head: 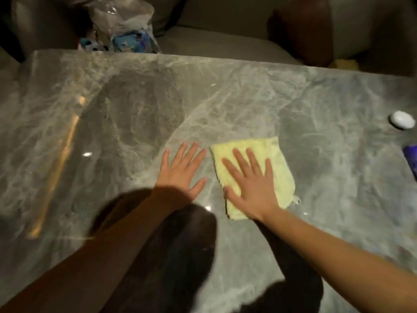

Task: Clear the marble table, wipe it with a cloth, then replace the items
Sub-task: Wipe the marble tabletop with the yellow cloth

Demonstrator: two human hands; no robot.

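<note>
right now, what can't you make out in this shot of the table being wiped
- Purple object, head view: cut off by the right frame edge, unidentifiable.
- White oval thing, head view: small and blurred.
- Plastic bag beyond the marble table, head view: contents blurred, bottom hidden by the table's far edge.
- Yellow cloth, head view: its middle is covered by the right hand.

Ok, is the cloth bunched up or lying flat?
Flat: the cloth lies as a smooth rectangle on the table, pressed under the spread right hand.
</note>
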